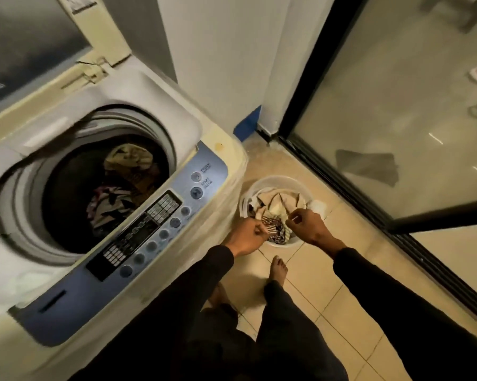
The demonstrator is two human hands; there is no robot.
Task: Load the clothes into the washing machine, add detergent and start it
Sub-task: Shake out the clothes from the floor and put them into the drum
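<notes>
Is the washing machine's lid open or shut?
Open: the lid stands raised behind the drum, with clothes visible inside.

Glass sliding door (397, 111) beside tiled floor (314, 284), white wall (218, 64).

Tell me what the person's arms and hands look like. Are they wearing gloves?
No gloves. The left hand and right hand are both bare, with no rings or watch showing. Both arms wear long, plain black sleeves that end at the wrists, with no pattern or markings.
</notes>
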